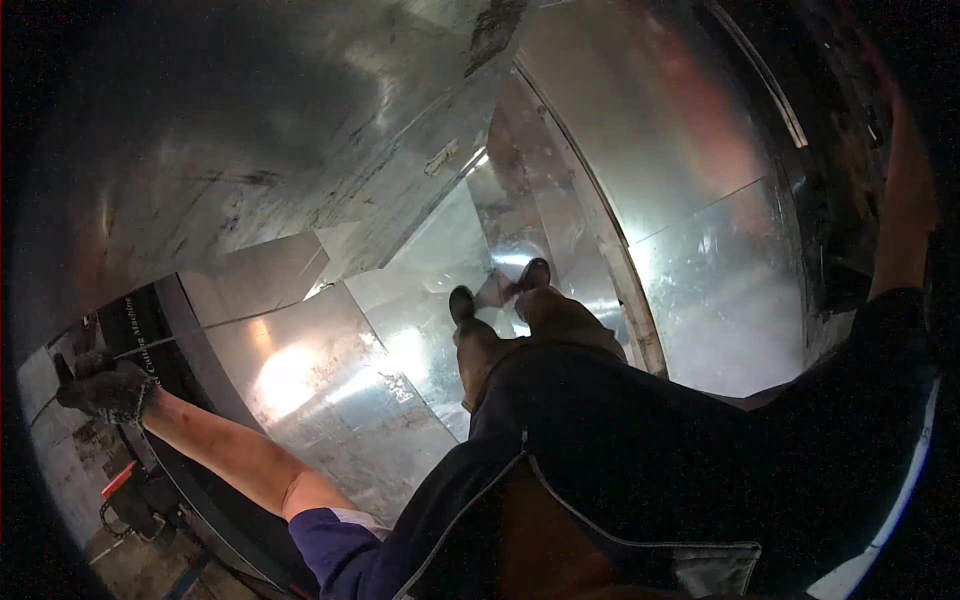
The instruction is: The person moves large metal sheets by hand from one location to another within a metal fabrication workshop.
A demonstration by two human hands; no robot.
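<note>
My left hand [108,392], in a dark knit glove, reaches out to the far left, beside a black panel [138,335] with white lettering that includes "Cutting Machine". Its fingers look curled, with one digit sticking up, but the dark glove hides what they hold. A thin dark line, like a cord [225,322], runs to the hand from the right and shows again on its far side; whether it is gripped I cannot make out. On the right, my bare forearm [905,215] rises into shadow at the frame edge. My right hand is out of sight there.
Large shiny metal sheets [340,390] surround my legs, and a big scuffed metal surface [250,150] hangs over the upper left. A narrow raised strip [635,300] runs beside my shoes [462,304]. At lower left lies a dark tool-like object with a red part [118,478].
</note>
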